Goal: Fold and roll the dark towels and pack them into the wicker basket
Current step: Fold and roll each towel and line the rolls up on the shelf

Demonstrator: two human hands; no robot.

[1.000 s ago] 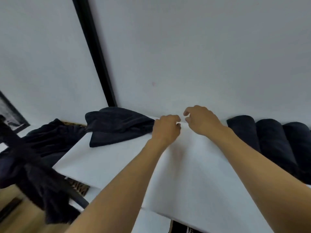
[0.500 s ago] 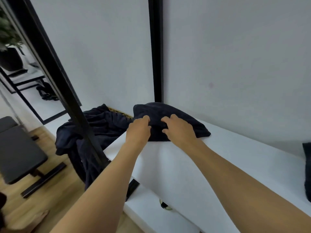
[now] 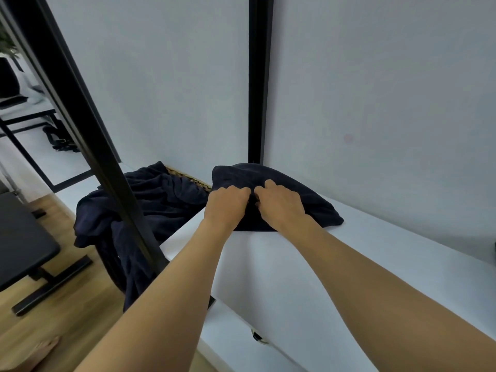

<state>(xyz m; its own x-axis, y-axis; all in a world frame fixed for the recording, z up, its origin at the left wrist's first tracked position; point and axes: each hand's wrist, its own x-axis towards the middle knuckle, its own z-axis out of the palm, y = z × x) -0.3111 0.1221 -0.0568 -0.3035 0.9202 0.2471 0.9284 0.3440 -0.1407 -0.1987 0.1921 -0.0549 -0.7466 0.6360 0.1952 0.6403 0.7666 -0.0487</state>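
Note:
A dark navy towel [image 3: 316, 202] lies bunched at the left end of the white table [image 3: 375, 264], against the wall. My left hand [image 3: 226, 204] and my right hand [image 3: 280, 205] sit side by side on its near part, fingers curled into the cloth, gripping it. Left of the table, more dark towels [image 3: 150, 205] hang heaped over the wicker basket [image 3: 192, 178]; only a strip of its woven rim shows.
A slanted black metal post [image 3: 88, 140] crosses in front of the basket. A vertical black post [image 3: 259, 76] runs up the wall behind the towel. A black bench [image 3: 24, 245] stands on the wooden floor at left.
My view swung left, away from the rolled towels at the right. Both hands moved from the bare table onto the bunched towel and closed their fingers on it.

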